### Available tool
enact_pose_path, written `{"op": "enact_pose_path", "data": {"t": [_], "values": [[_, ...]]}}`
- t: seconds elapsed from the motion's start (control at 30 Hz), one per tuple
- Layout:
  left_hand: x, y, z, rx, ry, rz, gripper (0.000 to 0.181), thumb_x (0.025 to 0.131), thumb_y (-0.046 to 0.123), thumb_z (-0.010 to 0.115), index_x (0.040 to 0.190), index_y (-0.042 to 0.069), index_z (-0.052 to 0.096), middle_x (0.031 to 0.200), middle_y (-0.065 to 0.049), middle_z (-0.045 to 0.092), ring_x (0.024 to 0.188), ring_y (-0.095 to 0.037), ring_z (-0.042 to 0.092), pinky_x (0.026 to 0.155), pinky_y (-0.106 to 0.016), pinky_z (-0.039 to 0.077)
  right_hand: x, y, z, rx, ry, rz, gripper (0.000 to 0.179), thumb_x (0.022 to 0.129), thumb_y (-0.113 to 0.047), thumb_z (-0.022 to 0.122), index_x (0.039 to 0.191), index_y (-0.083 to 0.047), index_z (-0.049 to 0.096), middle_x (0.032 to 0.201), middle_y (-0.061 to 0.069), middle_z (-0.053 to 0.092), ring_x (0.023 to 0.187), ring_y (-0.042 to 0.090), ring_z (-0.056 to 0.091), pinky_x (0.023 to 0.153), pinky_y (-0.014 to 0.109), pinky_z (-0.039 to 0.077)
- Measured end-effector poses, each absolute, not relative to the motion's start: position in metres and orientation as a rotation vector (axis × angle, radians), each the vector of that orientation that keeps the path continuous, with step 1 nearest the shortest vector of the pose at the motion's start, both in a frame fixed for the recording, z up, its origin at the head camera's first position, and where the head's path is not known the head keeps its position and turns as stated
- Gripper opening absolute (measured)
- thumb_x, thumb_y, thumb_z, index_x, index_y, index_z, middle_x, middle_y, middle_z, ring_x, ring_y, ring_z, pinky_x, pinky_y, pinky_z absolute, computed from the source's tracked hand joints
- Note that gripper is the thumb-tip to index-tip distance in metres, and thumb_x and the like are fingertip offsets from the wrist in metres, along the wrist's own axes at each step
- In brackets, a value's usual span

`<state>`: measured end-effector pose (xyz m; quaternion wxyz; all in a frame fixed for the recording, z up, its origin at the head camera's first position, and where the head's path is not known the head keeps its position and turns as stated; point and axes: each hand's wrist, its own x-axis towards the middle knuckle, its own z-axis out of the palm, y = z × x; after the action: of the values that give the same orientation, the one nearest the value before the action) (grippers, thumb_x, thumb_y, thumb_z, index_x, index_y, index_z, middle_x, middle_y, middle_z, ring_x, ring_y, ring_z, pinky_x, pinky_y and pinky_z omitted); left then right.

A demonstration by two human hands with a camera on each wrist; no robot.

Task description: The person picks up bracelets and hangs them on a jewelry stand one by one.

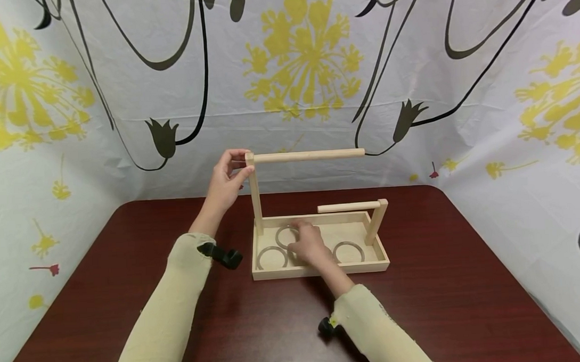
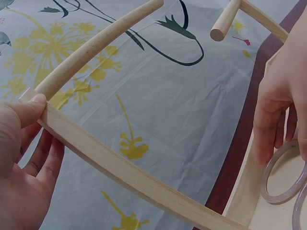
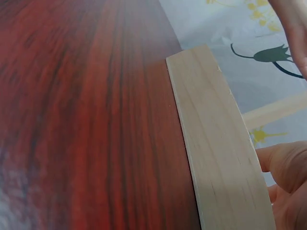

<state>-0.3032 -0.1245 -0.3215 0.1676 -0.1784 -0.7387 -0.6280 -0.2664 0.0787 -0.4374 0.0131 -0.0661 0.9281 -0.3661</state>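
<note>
My left hand (image 1: 225,180) grips the top of the tall wooden post (image 1: 255,198) at the left end of a tray-based stand, thumb and fingers on either side. A long round rod (image 1: 308,156) runs rightward from that post. My right hand (image 1: 311,245) reaches down into the wooden tray (image 1: 283,273), its fingers and thumb at the edge of a pale translucent bangle (image 2: 278,200). Another bangle (image 1: 271,248) lies at the tray's front left, and one more (image 1: 348,243) right of my hand. The right wrist view shows the tray's outer wall (image 3: 216,139) hiding the bangles.
At the tray's right end a shorter post (image 1: 377,223) carries a short rod (image 1: 348,206) pointing left. The stand rests on a dark red-brown table (image 1: 218,322). Behind hangs a white curtain (image 1: 229,98) with yellow and dark flower prints.
</note>
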Motion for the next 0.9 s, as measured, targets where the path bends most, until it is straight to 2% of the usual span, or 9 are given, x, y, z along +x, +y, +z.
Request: {"op": "enact_pose_path", "data": {"t": [0.1,0.27,0.57,0.7,0.9], "values": [[-0.3028,-0.1245,-0.3212,-0.508,-2.098,-1.793,0.036,0.097,0.000,0.061,0.131,-0.003,0.051,0.122,-0.013,0.057,0.100,-0.008,0.056,0.057,-0.019,0.042,-0.2659,0.0764,-0.4378,-0.228,2.928,-1.073,0.065,0.071,0.001,0.076,0.133,-0.002,0.059,0.137,0.021,0.058,0.128,0.046,0.047,0.108,0.052,0.041],[-0.3038,-0.1247,-0.3213,-0.499,-2.101,-1.788,0.035,0.097,0.001,0.061,0.130,-0.004,0.051,0.123,-0.014,0.057,0.100,-0.008,0.056,0.058,-0.019,0.043,-0.2648,0.0725,-0.4406,-0.232,2.983,-0.985,0.063,0.074,-0.009,0.084,0.132,-0.002,0.060,0.140,0.023,0.053,0.128,0.044,0.045,0.107,0.050,0.044],[-0.3021,-0.1255,-0.3215,-0.493,-2.105,-1.793,0.035,0.097,0.002,0.061,0.131,-0.002,0.052,0.122,-0.012,0.058,0.100,-0.009,0.057,0.058,-0.018,0.042,-0.2642,0.0730,-0.4386,-0.237,3.012,-0.886,0.059,0.076,-0.020,0.086,0.126,-0.001,0.061,0.139,0.027,0.049,0.129,0.044,0.043,0.103,0.050,0.047],[-0.3024,-0.1259,-0.3225,-0.495,-2.097,-1.794,0.035,0.097,0.002,0.062,0.130,-0.002,0.052,0.121,-0.011,0.058,0.100,-0.009,0.058,0.058,-0.019,0.043,-0.2662,0.0763,-0.4382,-0.222,2.996,-0.874,0.064,0.076,-0.028,0.086,0.128,-0.002,0.059,0.140,0.029,0.046,0.127,0.044,0.041,0.103,0.049,0.046],[-0.3033,-0.1254,-0.3227,-0.501,-2.101,-1.788,0.036,0.097,0.002,0.062,0.131,-0.002,0.052,0.122,-0.012,0.058,0.099,-0.008,0.057,0.057,-0.019,0.042,-0.2650,0.0785,-0.4366,-0.207,2.932,-0.998,0.078,0.070,-0.023,0.087,0.138,-0.005,0.054,0.142,0.028,0.043,0.127,0.041,0.040,0.103,0.050,0.045]]}}
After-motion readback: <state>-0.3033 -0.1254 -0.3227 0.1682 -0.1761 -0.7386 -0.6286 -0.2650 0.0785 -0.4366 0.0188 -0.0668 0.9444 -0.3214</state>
